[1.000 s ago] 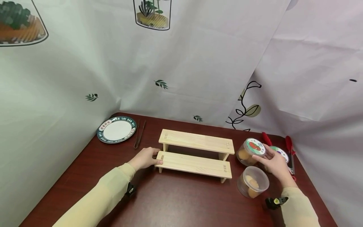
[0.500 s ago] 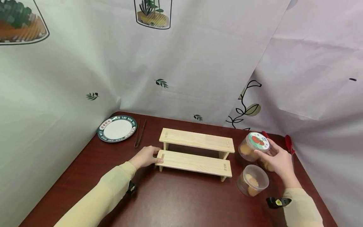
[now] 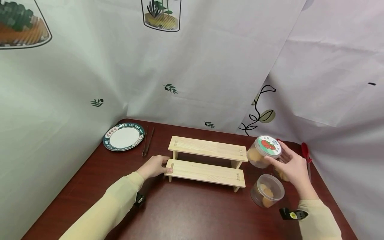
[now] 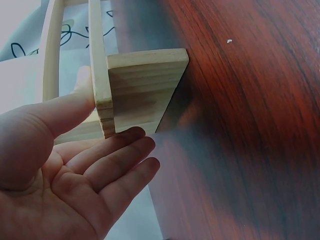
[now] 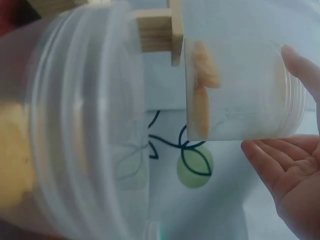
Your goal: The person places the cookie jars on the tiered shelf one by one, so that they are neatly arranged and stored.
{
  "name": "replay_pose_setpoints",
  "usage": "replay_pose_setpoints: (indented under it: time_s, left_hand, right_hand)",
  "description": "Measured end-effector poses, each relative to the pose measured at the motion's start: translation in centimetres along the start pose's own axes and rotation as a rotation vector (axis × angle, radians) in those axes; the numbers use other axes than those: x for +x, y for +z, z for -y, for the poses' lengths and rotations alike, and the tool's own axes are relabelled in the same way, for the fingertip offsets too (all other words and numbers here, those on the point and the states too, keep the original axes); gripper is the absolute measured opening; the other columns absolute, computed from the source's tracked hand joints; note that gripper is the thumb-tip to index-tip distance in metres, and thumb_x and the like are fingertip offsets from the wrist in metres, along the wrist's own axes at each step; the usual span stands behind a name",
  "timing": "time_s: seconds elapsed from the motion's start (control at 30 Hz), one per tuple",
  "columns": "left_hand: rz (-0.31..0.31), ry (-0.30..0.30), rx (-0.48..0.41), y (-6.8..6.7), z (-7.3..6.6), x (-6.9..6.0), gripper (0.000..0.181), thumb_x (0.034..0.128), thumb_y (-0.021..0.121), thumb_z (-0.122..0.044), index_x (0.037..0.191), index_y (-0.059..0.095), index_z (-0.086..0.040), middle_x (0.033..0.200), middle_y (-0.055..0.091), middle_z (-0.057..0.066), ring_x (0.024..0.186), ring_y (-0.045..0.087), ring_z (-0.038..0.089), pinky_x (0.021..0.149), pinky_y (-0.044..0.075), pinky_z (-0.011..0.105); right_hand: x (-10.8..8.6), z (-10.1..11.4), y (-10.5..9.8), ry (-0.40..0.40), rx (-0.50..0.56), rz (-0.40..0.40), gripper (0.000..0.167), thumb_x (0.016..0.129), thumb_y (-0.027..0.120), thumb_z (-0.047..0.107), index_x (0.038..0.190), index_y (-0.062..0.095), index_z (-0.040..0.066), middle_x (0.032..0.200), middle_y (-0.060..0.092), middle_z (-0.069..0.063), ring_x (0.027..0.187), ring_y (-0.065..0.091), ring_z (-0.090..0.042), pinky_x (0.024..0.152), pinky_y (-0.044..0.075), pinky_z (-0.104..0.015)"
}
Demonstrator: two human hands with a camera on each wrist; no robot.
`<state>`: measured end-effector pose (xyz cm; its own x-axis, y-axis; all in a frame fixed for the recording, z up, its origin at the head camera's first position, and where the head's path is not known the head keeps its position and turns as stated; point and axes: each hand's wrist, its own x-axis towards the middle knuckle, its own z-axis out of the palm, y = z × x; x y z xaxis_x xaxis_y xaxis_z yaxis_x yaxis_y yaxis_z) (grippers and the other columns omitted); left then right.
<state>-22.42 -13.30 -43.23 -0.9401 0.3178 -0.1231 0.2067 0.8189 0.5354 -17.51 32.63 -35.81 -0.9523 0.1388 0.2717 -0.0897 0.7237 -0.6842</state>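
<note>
My right hand [image 3: 293,168] grips a clear round jar [image 3: 256,156] near its green-and-white lid with a red tomato picture. Pale yellow pieces lie in its bottom, and it hangs tilted above the table. In the right wrist view, thumb and fingers hold the jar [image 5: 240,95] from opposite sides. My left hand [image 3: 153,166] holds the left end of the lower step of a two-step wooden shelf [image 3: 207,172]. Seen from the left wrist, the thumb lies on the board [image 4: 100,75] and the fingers are under it.
A lidless clear jar [image 3: 268,191] with yellow pieces stands in front of the held one. Another jar [image 3: 282,175] is mostly hidden behind my right hand. Red-handled tools [image 3: 305,153] lie far right. A plate [image 3: 123,136] and metal tongs [image 3: 148,142] lie at back left.
My right hand has lifted the tomato-lid jar off the table, first a little to the right, then back left towards the shelf. My left hand has stayed on the shelf.
</note>
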Motion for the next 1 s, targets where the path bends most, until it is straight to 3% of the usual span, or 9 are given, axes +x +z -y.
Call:
replay_pose_setpoints:
  time_s: [0.1, 0.13, 0.5, 0.73, 1.0]
  left_hand:
    - [0.001, 0.002, -0.004, 0.0, 0.0, 0.0, 0.057, 0.0817, 0.075, -0.025, 0.126, 0.057, 0.006, 0.117, 0.064, 0.019, 0.113, 0.059, 0.030, 0.094, 0.046, 0.045]
    - [0.001, 0.002, -0.005, 0.0, 0.0, 0.0, 0.057, 0.0817, 0.075, -0.025, 0.126, 0.057, 0.006, 0.117, 0.064, 0.019, 0.113, 0.059, 0.030, 0.094, 0.046, 0.045]
    - [0.002, -0.003, 0.000, 0.0, 0.0, 0.0, 0.056, 0.0818, 0.075, -0.025, 0.125, 0.058, 0.006, 0.117, 0.065, 0.019, 0.111, 0.059, 0.029, 0.093, 0.046, 0.044]
    - [0.009, -0.026, 0.003, 0.1, 0.0, 0.0, 0.058, 0.0818, 0.075, -0.027, 0.126, 0.057, 0.005, 0.118, 0.064, 0.019, 0.113, 0.059, 0.029, 0.093, 0.046, 0.044]
    - [0.007, -0.029, -0.007, 0.1, -0.1, -0.1, 0.059, 0.0819, 0.075, -0.027, 0.127, 0.056, 0.006, 0.118, 0.064, 0.019, 0.114, 0.058, 0.029, 0.094, 0.046, 0.043]
  right_hand:
    - [0.0, 0.7, 0.2, -0.006, -0.005, 0.015, 0.083, 0.079, 0.077, 0.038, 0.146, 0.038, 0.009, 0.130, 0.054, -0.025, 0.114, 0.056, -0.039, 0.069, 0.041, -0.001]
    - [0.0, 0.9, 0.3, -0.005, -0.003, 0.019, 0.083, 0.079, 0.077, 0.038, 0.146, 0.038, 0.009, 0.131, 0.054, -0.025, 0.114, 0.055, -0.041, 0.068, 0.041, -0.001]
    - [0.7, 2.1, 2.1, -0.087, 0.041, 0.046, 0.081, 0.078, 0.078, 0.036, 0.144, 0.041, 0.006, 0.131, 0.055, -0.021, 0.115, 0.056, -0.038, 0.076, 0.042, -0.004]
    - [1.2, 2.9, 3.4, -0.103, 0.068, 0.081, 0.082, 0.078, 0.078, 0.038, 0.145, 0.040, 0.009, 0.135, 0.053, -0.018, 0.115, 0.057, -0.034, 0.079, 0.047, -0.012]
    - [1.7, 4.5, 4.5, -0.138, 0.114, 0.095, 0.080, 0.077, 0.080, 0.035, 0.143, 0.044, 0.009, 0.131, 0.056, -0.018, 0.115, 0.058, -0.032, 0.080, 0.047, -0.013]
